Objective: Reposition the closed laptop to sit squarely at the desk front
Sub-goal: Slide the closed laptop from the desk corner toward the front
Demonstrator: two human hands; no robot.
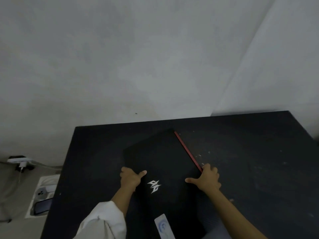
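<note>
At the lower centre of the frame, a closed black laptop with a red edge [162, 157] is gripped askew on the dark table [250, 169] by left hand [130, 178] and right hand [208, 180].

My closed laptop [164, 159] has a matt black lid, smooth, with a red strip along one edge. The desk [250, 152] is matt black, scuffed with pale flecks. My left sleeve [101, 221] is white crumpled cloth.

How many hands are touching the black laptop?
2. The left hand grips the laptop on its left edge; the right hand grips its right edge by the red strip.
</note>
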